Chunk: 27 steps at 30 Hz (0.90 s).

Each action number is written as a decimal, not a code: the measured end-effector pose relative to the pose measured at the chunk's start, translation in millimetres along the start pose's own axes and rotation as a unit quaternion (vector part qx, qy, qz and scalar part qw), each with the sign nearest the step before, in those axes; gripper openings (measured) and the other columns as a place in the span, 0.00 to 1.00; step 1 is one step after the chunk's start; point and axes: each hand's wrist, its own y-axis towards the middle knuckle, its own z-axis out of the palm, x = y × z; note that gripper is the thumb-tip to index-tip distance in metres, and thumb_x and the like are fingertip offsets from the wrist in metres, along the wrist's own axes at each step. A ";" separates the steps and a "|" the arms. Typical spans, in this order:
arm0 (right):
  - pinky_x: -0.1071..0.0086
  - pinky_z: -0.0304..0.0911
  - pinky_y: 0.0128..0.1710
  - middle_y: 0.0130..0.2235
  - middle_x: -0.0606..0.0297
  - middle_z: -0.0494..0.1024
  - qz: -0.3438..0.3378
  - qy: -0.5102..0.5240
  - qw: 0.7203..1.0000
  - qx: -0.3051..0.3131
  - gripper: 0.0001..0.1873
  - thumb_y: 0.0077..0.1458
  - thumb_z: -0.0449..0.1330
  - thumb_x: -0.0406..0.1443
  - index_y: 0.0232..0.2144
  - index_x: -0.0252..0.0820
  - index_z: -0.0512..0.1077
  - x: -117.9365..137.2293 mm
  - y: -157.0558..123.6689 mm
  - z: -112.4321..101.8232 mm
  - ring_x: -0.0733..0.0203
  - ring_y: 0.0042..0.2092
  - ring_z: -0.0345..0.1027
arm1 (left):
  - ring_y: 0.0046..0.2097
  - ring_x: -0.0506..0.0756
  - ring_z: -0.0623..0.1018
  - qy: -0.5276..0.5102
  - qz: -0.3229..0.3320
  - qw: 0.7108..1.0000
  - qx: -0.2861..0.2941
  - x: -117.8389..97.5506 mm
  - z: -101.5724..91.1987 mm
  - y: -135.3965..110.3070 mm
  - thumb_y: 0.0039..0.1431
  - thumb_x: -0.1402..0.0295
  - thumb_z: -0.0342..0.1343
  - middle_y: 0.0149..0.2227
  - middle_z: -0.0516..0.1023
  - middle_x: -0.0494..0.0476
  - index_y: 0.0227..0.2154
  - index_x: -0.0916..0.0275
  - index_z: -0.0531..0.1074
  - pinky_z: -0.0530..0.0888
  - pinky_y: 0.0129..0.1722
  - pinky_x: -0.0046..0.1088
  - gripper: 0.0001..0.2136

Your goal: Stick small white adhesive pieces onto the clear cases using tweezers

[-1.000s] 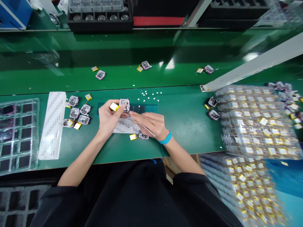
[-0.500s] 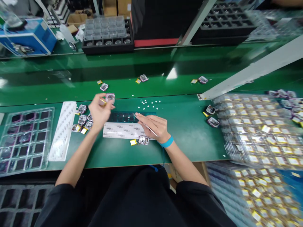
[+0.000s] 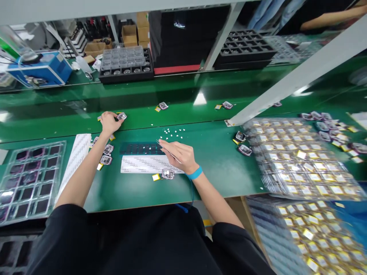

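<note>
My left hand [image 3: 109, 121] is stretched forward onto the shiny green belt [image 3: 57, 114], its fingers closed on a small square clear case [image 3: 122, 116] with a yellow battery tab. My right hand [image 3: 177, 154] rests on the green mat with a blue wristband [image 3: 195, 173], pinching thin metal tweezers [image 3: 164, 148] that point left. Under that hand lies a white label strip [image 3: 143, 164], with a dark strip [image 3: 140, 149] just behind it. Another case with its yellow battery [image 3: 168, 174] lies near my right wrist.
Several similar cases [image 3: 105, 154] lie left of the strips; two more [image 3: 242, 143] sit at right. Clear trays [image 3: 28, 175] stand at left, stacked battery trays [image 3: 301, 160] at right. More cases [image 3: 163, 105] ride on the belt. Small white bits [image 3: 173, 131] dot the mat.
My left hand carried the case away from my right hand, forward and left onto the belt. My right hand stayed with the tweezers. The camera tilted up.
</note>
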 end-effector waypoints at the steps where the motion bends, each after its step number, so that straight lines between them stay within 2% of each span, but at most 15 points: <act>1: 0.67 0.79 0.39 0.49 0.62 0.84 0.001 -0.009 1.000 0.005 0.19 0.66 0.59 0.29 0.58 0.45 0.73 0.1 0.0 0.1 0.62 0.39 0.81 | 0.48 0.63 0.73 0.015 -0.010 1.000 -0.003 -2.0 1.4 -0.4 0.41 0.76 0.68 0.23 0.70 0.52 0.16 0.58 0.62 0.65 0.54 0.43 0.17; 3: 0.68 0.79 0.39 0.48 0.64 0.85 0.002 -0.026 1.000 0.010 0.16 0.67 0.58 0.30 0.55 0.45 0.75 0.5 0.6 0.1 0.63 0.38 0.81 | 0.43 0.63 0.76 0.058 -0.031 0.998 -0.013 -9.6 2.2 -3.6 0.38 0.79 0.67 0.23 0.71 0.53 0.16 0.59 0.66 0.67 0.53 0.44 0.14; 6: 0.68 0.79 0.38 0.47 0.64 0.85 -0.003 -0.028 1.000 -0.004 0.13 0.67 0.58 0.30 0.52 0.43 0.75 2.0 2.5 -0.4 0.63 0.38 0.81 | 0.39 0.60 0.79 0.057 -0.033 0.998 -0.023 -32.4 3.9 -16.3 0.45 0.73 0.66 0.29 0.78 0.55 0.23 0.59 0.70 0.73 0.48 0.40 0.09; 8: 0.67 0.79 0.38 0.47 0.63 0.85 0.003 0.003 1.000 -0.017 0.12 0.67 0.58 0.31 0.51 0.42 0.75 4.1 3.8 -0.9 0.62 0.39 0.81 | 0.38 0.57 0.81 -0.046 -0.035 0.998 -0.038 -53.5 8.2 -30.9 0.52 0.66 0.65 0.33 0.81 0.56 0.29 0.57 0.68 0.76 0.44 0.37 0.09; 11: 0.64 0.78 0.42 0.45 0.61 0.85 0.078 0.103 0.991 -0.031 0.11 0.70 0.52 0.31 0.46 0.42 0.75 8.3 4.9 -1.0 0.61 0.44 0.80 | 0.30 0.53 0.81 -0.258 -0.064 0.964 -0.005 -84.9 20.3 -61.9 0.53 0.58 0.66 0.29 0.80 0.51 0.32 0.56 0.65 0.80 0.41 0.35 0.15; 14: 0.63 0.76 0.42 0.42 0.61 0.84 0.153 0.165 0.973 -0.040 0.14 0.72 0.47 0.31 0.43 0.42 0.73 12.2 5.1 0.2 0.61 0.42 0.79 | 0.15 0.47 0.67 -0.289 -0.112 0.948 0.072 -105.8 36.2 -97.5 0.53 0.54 0.67 0.19 0.69 0.41 0.34 0.57 0.68 0.77 0.25 0.29 0.16; 16: 0.66 0.73 0.39 0.38 0.63 0.82 0.180 0.168 0.969 -0.036 0.14 0.72 0.45 0.32 0.47 0.42 0.71 14.1 4.8 1.3 0.63 0.36 0.76 | 0.13 0.45 0.62 -0.271 -0.130 0.946 0.126 -112.6 45.8 -118.3 0.55 0.53 0.66 0.17 0.64 0.40 0.34 0.57 0.70 0.70 0.17 0.25 0.16; 20: 0.70 0.68 0.33 0.30 0.71 0.73 0.216 0.172 0.961 -0.017 0.14 0.72 0.48 0.35 0.55 0.43 0.68 17.5 4.6 3.1 0.66 0.28 0.67 | 0.14 0.46 0.64 -0.252 -0.127 0.939 0.194 -116.2 55.5 -144.0 0.58 0.50 0.63 0.20 0.65 0.43 0.36 0.58 0.72 0.61 0.13 0.22 0.16; 24: 0.73 0.62 0.25 0.31 0.72 0.75 0.201 0.170 0.965 0.010 0.09 0.68 0.58 0.37 0.49 0.44 0.72 20.0 4.6 4.4 0.70 0.22 0.60 | 0.16 0.47 0.64 -0.230 -0.105 0.939 0.234 -115.2 53.7 -152.6 0.63 0.50 0.59 0.19 0.66 0.44 0.38 0.58 0.73 0.60 0.15 0.22 0.16; 27: 0.73 0.65 0.26 0.33 0.70 0.79 0.187 0.152 0.970 0.005 0.05 0.67 0.59 0.36 0.43 0.44 0.73 19.9 4.2 4.5 0.69 0.25 0.67 | 0.16 0.47 0.64 -0.213 -0.095 0.945 0.231 -113.8 52.2 -154.7 0.65 0.50 0.58 0.18 0.65 0.43 0.40 0.58 0.72 0.60 0.15 0.23 0.15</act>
